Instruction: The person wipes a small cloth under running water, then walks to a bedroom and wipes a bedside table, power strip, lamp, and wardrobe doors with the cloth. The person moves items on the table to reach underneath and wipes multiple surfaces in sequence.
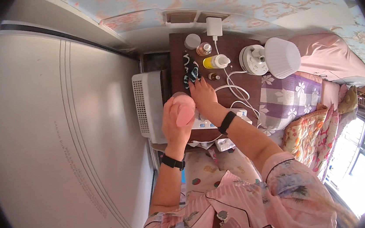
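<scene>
My left hand (175, 128) is wrapped around a pink bottle (184, 108) with a broad, flat-topped head. It is raised in front of the dark brown wooden tabletop (199, 135). Over the table, my right hand (204, 93) is palm down with its fingers stretched forward and its thumb hidden. Its fingertips reach the near end of a bunched black cloth (190, 68) with a pale blue and white pattern. Whether they press on the cloth is unclear. Just ahead of that hand lies a small dark bottle (213, 76); a yellow and white pump bottle (216, 62) stands farther back.
A white power strip (203, 122) lies partly under my right forearm, with white cables (233, 89) looping nearby. A white lamp (282, 57), a glass bottle (204, 49) and a round grey-white lid (192, 41) are behind. A white appliance (152, 107) borders the left; a bed (286, 100), the right.
</scene>
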